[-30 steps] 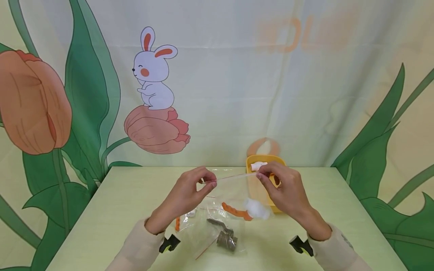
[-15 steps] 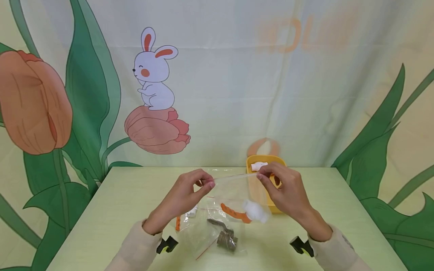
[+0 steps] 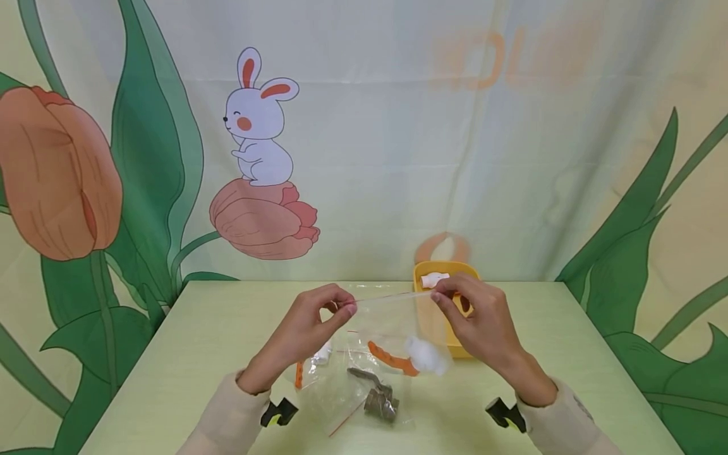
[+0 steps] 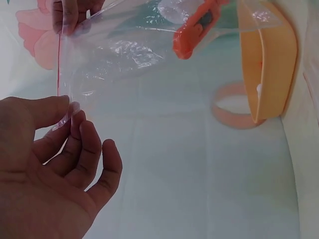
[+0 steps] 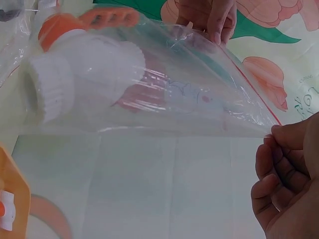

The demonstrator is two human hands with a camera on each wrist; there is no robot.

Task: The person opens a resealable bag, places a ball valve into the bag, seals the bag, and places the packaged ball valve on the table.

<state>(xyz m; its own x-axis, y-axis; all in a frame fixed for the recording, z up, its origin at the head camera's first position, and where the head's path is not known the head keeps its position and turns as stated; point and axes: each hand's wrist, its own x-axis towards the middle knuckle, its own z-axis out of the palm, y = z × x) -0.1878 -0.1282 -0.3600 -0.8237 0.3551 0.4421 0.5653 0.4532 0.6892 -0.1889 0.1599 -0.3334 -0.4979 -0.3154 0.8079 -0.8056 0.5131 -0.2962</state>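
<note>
A clear zip-lock bag with a red line along its mouth is stretched between both hands above the table. Inside hangs a white plastic valve with an orange handle; the right wrist view shows its ribbed white end. My left hand pinches one top corner between thumb and forefinger, its other fingers loosely bent in the left wrist view. At the opposite corner, my right hand pinches the bag the same way. The bag's mouth looks flat and taut.
Below, on the table, lie a bagged grey fitting with a lever and another bag with a white and orange piece. A yellow tray holding a white piece stands behind my right hand, near the printed backdrop.
My left hand has shifted slightly left and down along the bag's mouth. The valve in the bag has swung a little left; my right hand has hardly moved.
</note>
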